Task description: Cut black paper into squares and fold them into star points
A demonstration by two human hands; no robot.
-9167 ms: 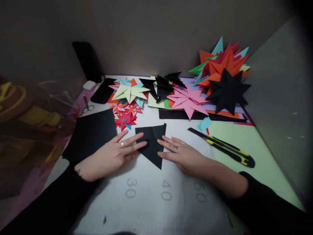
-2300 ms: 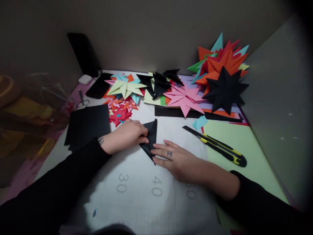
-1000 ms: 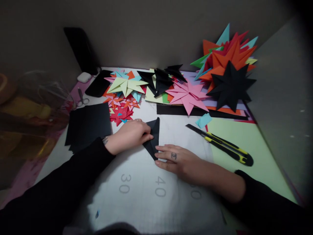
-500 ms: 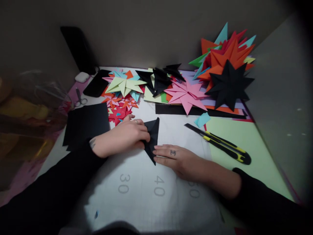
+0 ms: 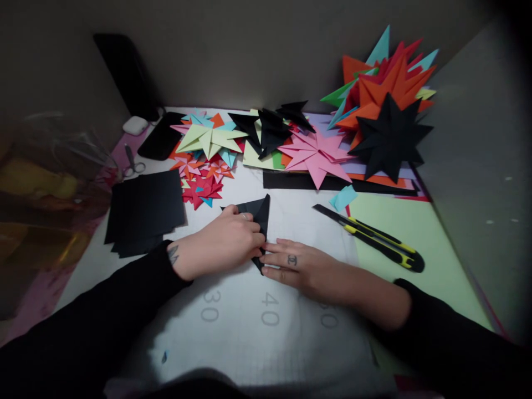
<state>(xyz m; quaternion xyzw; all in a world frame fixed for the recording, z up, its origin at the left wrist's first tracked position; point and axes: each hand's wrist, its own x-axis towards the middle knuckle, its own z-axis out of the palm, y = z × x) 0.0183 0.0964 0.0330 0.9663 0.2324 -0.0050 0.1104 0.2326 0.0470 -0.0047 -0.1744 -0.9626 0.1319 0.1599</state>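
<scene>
A folded piece of black paper [image 5: 262, 209] lies on the white mat [image 5: 233, 354], its points showing above and below my fingers. My left hand [image 5: 230, 238] is over its left and middle part, fingers curled and pressed on the paper; the undersides of the fingers are hidden. From the right, my right hand [image 5: 299, 263] lies flat with its fingers stretched out, the tips touching the paper's right edge near the lower point.
A yellow-black cutter [image 5: 382, 244] lies right, near a blue paper piece [image 5: 344, 198]. Black sheets [image 5: 145, 208], scissors [image 5: 133, 165] and a phone [image 5: 161, 136] are left. Behind stand folded stars, among them a pink one [image 5: 318, 155] and a black one [image 5: 390, 138].
My left hand has slid right across the black paper, towards my right hand, uncovering the paper's upper left part. My right hand has barely moved. The view has shifted slightly.
</scene>
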